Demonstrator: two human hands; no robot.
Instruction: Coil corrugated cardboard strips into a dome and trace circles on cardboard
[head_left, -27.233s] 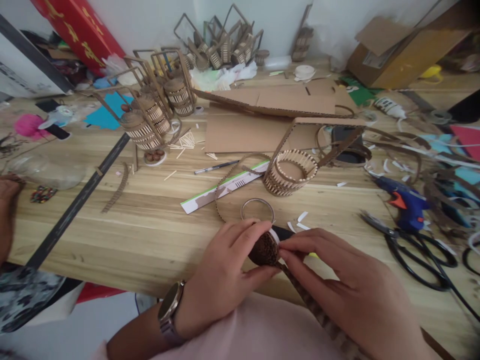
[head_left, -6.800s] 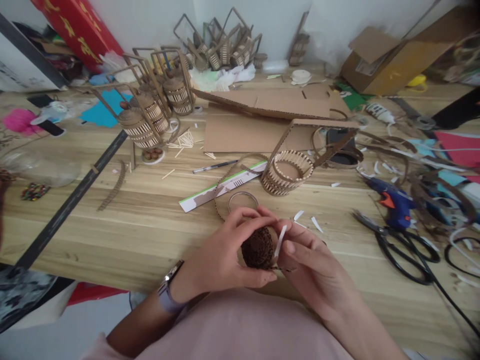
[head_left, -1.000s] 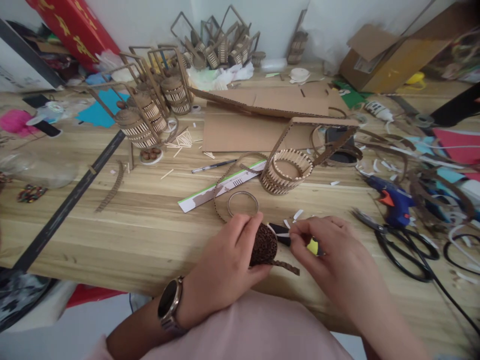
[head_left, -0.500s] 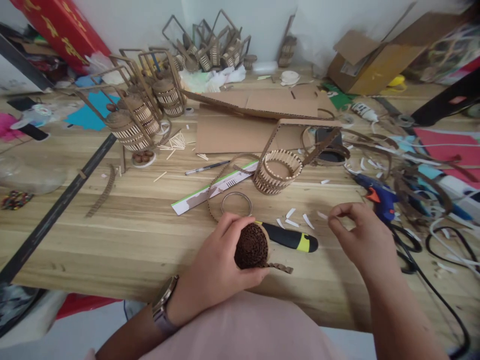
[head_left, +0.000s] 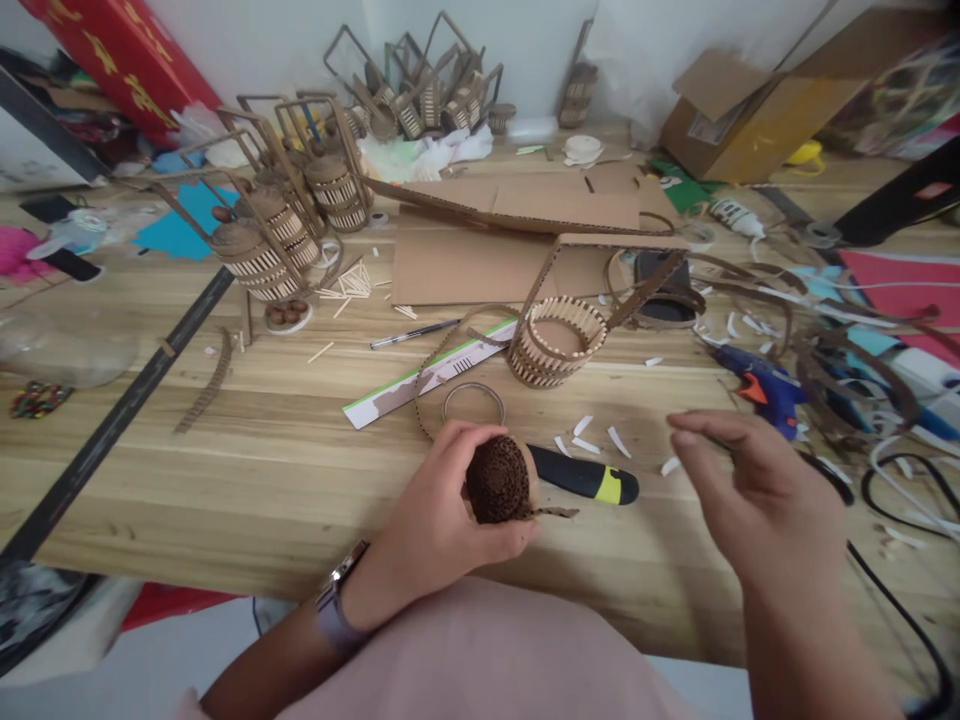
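Observation:
My left hand (head_left: 431, 510) is closed around a tightly rolled coil of brown corrugated cardboard (head_left: 496, 479), whose loose strip end sticks out to the right. My right hand (head_left: 757, 490) hovers over the table to the right, fingers loosely spread and nothing in them. A black and yellow utility knife (head_left: 589, 481) lies on the table between the hands. Small white paper slips (head_left: 581, 428) lie just beyond it, and one lies near my right fingertips. A metal ring (head_left: 473, 401) lies just beyond the coil.
An unfinished stick basket (head_left: 556, 340) and a green-edged ruler (head_left: 420, 382) lie farther back. A blue glue gun (head_left: 759, 384) and black scissors sit to the right. Finished cardboard lanterns (head_left: 259, 255), flat cardboard sheets (head_left: 480, 262) and a long black bar (head_left: 112, 430) fill the left and back.
My right hand has let go of the strip, swung right and dropped a white paper slip on the table; its pinch has opened. The left hand keeps the coil.

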